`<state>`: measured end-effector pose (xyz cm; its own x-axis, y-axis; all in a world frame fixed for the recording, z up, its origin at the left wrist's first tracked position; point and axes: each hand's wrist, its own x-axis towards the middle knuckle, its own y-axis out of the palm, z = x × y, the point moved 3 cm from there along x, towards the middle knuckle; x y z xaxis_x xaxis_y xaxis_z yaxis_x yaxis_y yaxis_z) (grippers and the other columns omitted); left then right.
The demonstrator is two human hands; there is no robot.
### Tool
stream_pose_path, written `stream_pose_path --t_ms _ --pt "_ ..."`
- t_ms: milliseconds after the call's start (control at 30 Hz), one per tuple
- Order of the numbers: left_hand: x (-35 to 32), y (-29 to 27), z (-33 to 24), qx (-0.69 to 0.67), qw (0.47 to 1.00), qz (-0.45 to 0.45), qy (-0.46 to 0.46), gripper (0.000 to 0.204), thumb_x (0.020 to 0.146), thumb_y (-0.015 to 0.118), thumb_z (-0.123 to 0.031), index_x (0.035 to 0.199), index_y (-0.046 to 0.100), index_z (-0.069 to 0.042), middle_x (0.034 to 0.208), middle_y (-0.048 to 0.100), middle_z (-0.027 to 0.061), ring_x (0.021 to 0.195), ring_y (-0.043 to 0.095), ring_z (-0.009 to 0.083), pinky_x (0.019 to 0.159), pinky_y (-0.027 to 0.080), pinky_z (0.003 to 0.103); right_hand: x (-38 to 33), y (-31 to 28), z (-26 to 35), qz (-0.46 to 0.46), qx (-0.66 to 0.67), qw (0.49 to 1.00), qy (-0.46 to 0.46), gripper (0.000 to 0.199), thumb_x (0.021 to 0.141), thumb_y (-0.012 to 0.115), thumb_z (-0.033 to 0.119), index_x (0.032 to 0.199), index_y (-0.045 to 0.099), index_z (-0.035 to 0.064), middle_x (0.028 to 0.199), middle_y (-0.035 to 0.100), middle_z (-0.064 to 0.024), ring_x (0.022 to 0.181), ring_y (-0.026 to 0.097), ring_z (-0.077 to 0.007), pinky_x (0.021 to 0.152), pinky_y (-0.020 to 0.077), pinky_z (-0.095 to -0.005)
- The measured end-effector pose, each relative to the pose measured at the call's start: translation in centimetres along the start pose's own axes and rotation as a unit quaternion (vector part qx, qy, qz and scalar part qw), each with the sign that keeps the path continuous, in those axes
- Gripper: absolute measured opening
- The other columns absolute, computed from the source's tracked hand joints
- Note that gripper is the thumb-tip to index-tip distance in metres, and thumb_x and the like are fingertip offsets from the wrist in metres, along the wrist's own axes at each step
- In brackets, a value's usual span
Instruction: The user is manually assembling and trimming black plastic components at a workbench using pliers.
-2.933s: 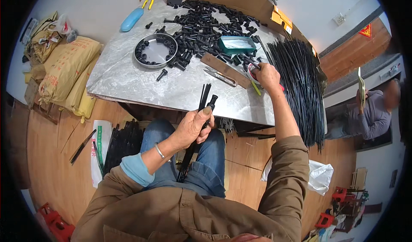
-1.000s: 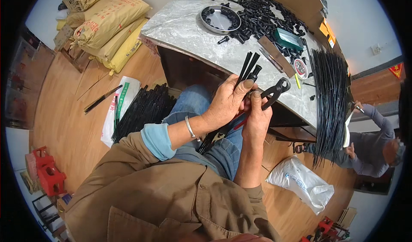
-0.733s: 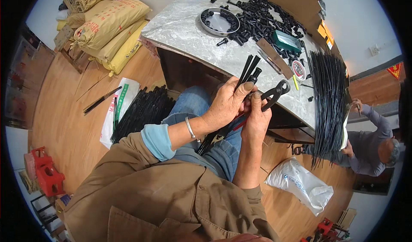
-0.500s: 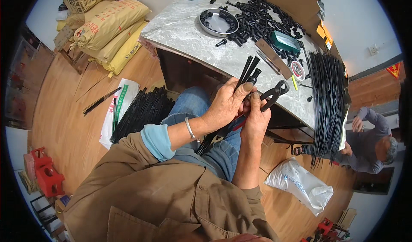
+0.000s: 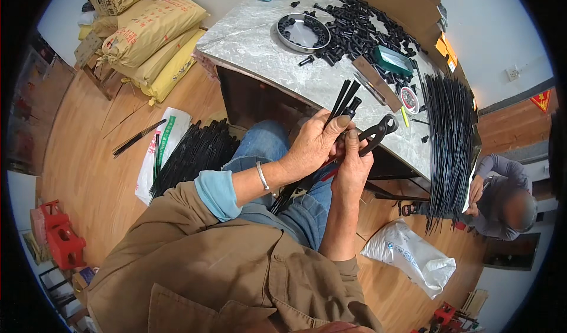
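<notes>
My left hand (image 5: 310,147) is closed around a few thin black rods (image 5: 336,99), whose ends stick up past the thumb. Beside them a black tubular fitting (image 5: 353,106) points up from between my two hands. My right hand (image 5: 352,170) grips a pair of dark end-cutting pincers (image 5: 381,131), with a bit of red handle showing below. The pincers' jaws stand out to the right of my fingers. Both hands meet at the fingertips above my lap, just in front of the table edge. What the fingertips pinch there is hidden.
The marbled table (image 5: 248,46) carries a pile of black fittings (image 5: 360,34), a round metal dish (image 5: 279,37) and a green box (image 5: 393,61). Long black rods (image 5: 449,144) overhang its right end; more rods (image 5: 198,156) lie at my left. Another person (image 5: 502,191) sits at far right.
My hands keep nearly the same hold and place. At far right, the other person has leaned in and brought both hands together by the overhanging rods.
</notes>
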<state>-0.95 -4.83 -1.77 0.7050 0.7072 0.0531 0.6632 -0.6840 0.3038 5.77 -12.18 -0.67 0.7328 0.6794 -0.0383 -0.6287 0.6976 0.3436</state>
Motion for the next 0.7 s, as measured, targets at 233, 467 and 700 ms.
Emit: stream_pose_path --t_ms 233,467,700 --pt "-0.11 0.07 -0.06 -0.023 1.0 0.003 0.004 0.047 0.095 0.047 -0.048 0.103 0.058 -0.003 0.059 0.047 -0.0047 0.048 0.041 0.0021 0.041 0.033 0.018 0.31 -0.26 -0.35 0.001 -0.025 1.0 -0.017 0.026 0.094 0.058 0.025 0.087 0.057 0.001 0.061 0.051 -0.003 0.049 0.05 -0.0114 0.042 0.0404 -0.023" --pt "-0.18 0.01 -0.01 -0.039 0.999 0.006 -0.004 0.047 0.095 0.047 -0.048 0.103 0.059 -0.004 0.058 0.046 -0.0045 0.048 0.041 0.0025 0.041 0.032 0.018 0.29 -0.21 -0.53 -0.007 -0.016 1.0 -0.016 0.024 0.093 0.06 0.025 0.094 0.059 0.001 0.061 0.05 -0.0022 0.048 0.049 -0.0109 0.041 0.0407 -0.0234" --pt "-0.2 -0.04 0.17 -0.035 0.999 0.013 0.006 0.047 0.096 0.046 -0.048 0.103 0.059 -0.004 0.057 0.046 -0.0046 0.046 0.04 0.0027 0.04 0.032 0.018 -0.24 0.23 0.03 -0.019 -0.008 1.0 0.007 0.02 0.094 0.059 0.021 0.082 0.059 0.005 0.067 0.052 0.0019 0.057 0.046 -0.0063 0.052 0.0361 -0.0217"
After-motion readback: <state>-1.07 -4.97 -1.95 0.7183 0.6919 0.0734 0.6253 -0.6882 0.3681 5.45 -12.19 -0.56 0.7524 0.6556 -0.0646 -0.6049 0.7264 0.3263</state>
